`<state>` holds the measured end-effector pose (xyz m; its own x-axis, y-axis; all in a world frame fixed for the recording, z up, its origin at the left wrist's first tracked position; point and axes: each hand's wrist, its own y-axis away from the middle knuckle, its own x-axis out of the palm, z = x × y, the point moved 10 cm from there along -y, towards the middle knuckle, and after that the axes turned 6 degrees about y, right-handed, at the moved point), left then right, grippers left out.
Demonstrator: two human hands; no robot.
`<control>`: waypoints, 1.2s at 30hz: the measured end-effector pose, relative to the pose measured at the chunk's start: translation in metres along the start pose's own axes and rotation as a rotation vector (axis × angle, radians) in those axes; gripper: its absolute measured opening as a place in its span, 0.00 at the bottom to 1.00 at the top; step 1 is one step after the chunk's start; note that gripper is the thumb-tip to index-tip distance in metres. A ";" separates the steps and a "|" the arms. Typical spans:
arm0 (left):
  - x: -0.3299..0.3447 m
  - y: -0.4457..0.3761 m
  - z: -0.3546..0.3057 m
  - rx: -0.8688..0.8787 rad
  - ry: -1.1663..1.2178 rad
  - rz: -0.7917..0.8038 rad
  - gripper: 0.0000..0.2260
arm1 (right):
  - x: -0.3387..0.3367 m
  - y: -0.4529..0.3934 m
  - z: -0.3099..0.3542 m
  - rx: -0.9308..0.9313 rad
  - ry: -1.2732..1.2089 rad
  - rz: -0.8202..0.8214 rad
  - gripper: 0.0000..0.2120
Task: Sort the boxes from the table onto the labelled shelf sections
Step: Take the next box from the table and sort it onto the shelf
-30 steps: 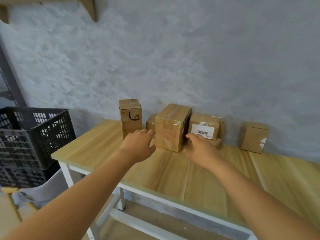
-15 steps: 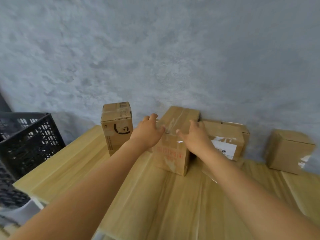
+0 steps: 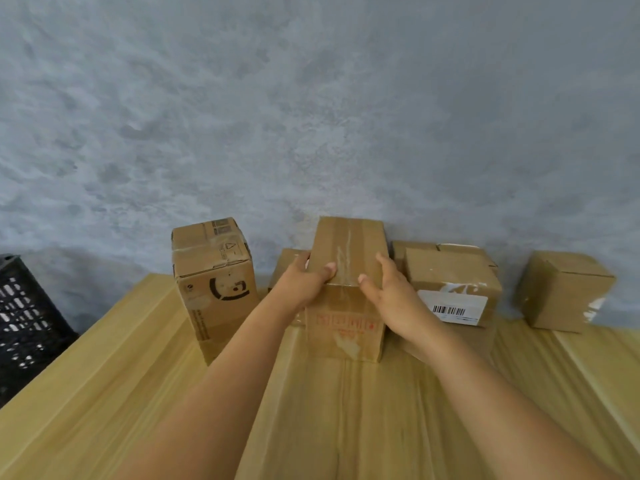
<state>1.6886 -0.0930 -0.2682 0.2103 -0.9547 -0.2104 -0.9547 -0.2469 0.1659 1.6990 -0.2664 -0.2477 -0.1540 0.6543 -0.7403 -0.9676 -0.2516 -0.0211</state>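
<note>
left hand (image 3: 300, 284) and right hand (image 3: 391, 292) clamp the taped box (image 3: 348, 271) from either side, thumbs on top, at the table's (image 3: 138, 375) far edge.

Brown cardboard boxes (image 3: 349, 258) on a pale wood-grain table (image 3: 104, 393) — mottled grey wall (image 3: 311, 116), black lattice crate (image 3: 24, 317).

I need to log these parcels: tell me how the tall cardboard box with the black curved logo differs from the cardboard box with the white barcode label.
The tall cardboard box with the black curved logo stands upright and alone at the left; the cardboard box with the white barcode label is lower, wider and packed among other boxes. The first bears printed black marks, the second a stuck-on label. Neither is touched by the hands. Both are brown, taped, on the wooden table.
</note>
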 end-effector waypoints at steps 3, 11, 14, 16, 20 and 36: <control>-0.001 -0.002 0.002 0.010 -0.004 0.009 0.35 | -0.002 0.001 -0.001 0.031 -0.021 -0.016 0.31; 0.005 0.019 -0.005 0.094 0.017 0.111 0.28 | -0.009 0.030 -0.010 0.210 -0.300 -0.130 0.34; 0.003 0.039 -0.006 0.143 0.016 0.172 0.27 | -0.013 0.044 -0.013 0.285 -0.391 -0.128 0.29; 0.002 0.054 -0.006 0.151 0.027 0.228 0.26 | -0.015 0.054 -0.009 0.288 -0.370 -0.132 0.22; -0.009 0.072 -0.003 0.099 0.024 0.280 0.28 | -0.013 0.069 0.007 0.216 -0.283 -0.160 0.21; -0.014 0.137 -0.033 -0.035 -0.453 -0.036 0.63 | 0.002 0.156 0.075 -0.108 0.229 -0.229 0.30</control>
<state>1.5618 -0.1184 -0.2108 0.1227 -0.7785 -0.6156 -0.9393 -0.2914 0.1812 1.5329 -0.2508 -0.2018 0.1259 0.5283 -0.8397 -0.9430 -0.1991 -0.2666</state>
